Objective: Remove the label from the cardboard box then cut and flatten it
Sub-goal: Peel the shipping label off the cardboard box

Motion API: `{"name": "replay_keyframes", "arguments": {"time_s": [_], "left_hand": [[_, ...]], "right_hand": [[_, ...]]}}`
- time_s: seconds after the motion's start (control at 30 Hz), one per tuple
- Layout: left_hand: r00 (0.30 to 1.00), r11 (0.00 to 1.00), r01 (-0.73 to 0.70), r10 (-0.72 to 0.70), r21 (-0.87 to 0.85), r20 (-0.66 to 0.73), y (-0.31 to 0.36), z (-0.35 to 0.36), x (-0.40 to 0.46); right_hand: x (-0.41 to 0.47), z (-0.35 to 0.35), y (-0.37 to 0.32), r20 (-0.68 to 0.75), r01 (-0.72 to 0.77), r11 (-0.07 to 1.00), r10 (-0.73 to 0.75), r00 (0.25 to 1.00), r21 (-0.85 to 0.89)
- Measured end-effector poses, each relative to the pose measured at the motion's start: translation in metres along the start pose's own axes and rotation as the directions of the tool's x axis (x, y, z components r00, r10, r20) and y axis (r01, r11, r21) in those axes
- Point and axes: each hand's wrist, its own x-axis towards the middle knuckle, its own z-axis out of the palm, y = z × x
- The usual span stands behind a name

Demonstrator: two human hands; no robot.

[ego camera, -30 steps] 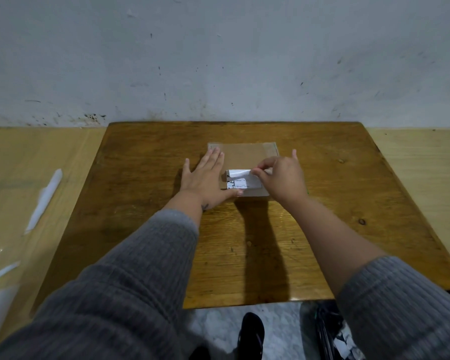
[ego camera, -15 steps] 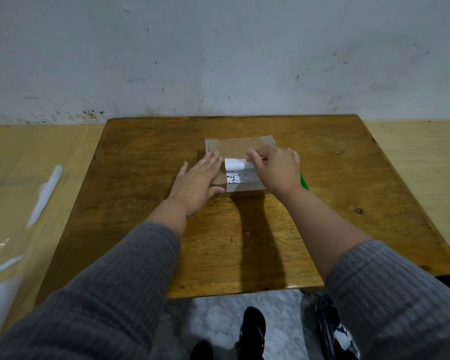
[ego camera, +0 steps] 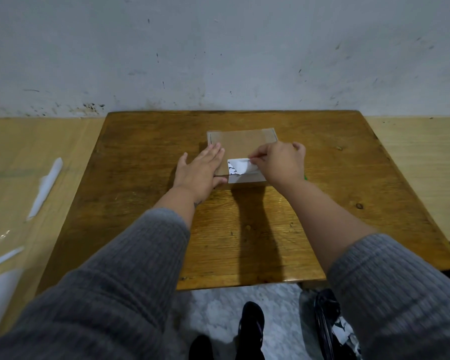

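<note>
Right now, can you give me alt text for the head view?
Right hand pinches the white label and peels it off a flat cardboard box on a wooden table. Left hand lies flat, pressing the box's left edge.

Left hand [ego camera: 198, 172] spread flat with palm down and fingers together, right hand [ego camera: 281, 162] apparently pinching with thumb and forefinger, both forearms stretched forward.

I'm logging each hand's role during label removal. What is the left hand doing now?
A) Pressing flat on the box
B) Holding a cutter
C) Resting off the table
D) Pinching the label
A: the left hand lies open, palm down, on the cardboard box, while the right hand pinches the white label.
</note>
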Motion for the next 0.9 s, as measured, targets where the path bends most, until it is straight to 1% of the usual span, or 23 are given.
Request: {"name": "replay_keyframes", "arguments": {"time_s": [0.1,0.4,0.53,0.63,0.7,0.77,0.83,0.9], "left_hand": [[1.0,0.999,0.007,-0.007,0.032,-0.001,0.0,0.001,0.001],[1.0,0.998,0.029,-0.03,0.051,0.009,0.004,0.0,0.001],[1.0,0.999,0.022,-0.023,0.048,0.01,0.006,-0.001,0.001],[1.0,1.0,0.019,-0.019,0.012,0.017,0.006,0.0,0.002],[1.0,1.0,0.017,-0.017,-0.001,0.016,0.005,0.001,0.003],[1.0,1.0,0.015,-0.015,-0.008,0.011,0.004,0.003,0.002],[1.0,1.0,0.015,-0.015,-0.009,-0.002,0.004,0.004,0.002],[1.0,1.0,0.021,-0.021,-0.003,-0.013,0.005,0.005,0.002]], "right_hand": [[-0.009,0.002,0.001,-0.036,-0.016,1.0,0.016,0.999,-0.004],[-0.04,0.005,0.005,-0.095,0.01,1.0,-0.009,0.995,0.008],[-0.048,0.008,0.006,-0.119,0.043,0.996,-0.032,0.992,0.084],[-0.051,0.008,0.006,-0.135,-0.017,0.989,0.037,0.99,0.149],[-0.05,0.008,0.006,-0.13,-0.063,0.983,0.086,0.988,0.174],[-0.048,0.009,0.003,-0.09,-0.088,0.981,0.105,0.99,0.175],[-0.045,0.01,-0.003,-0.032,-0.109,0.984,0.114,0.993,0.14],[-0.04,0.013,-0.008,-0.023,-0.109,0.992,0.111,0.994,0.058]]}}
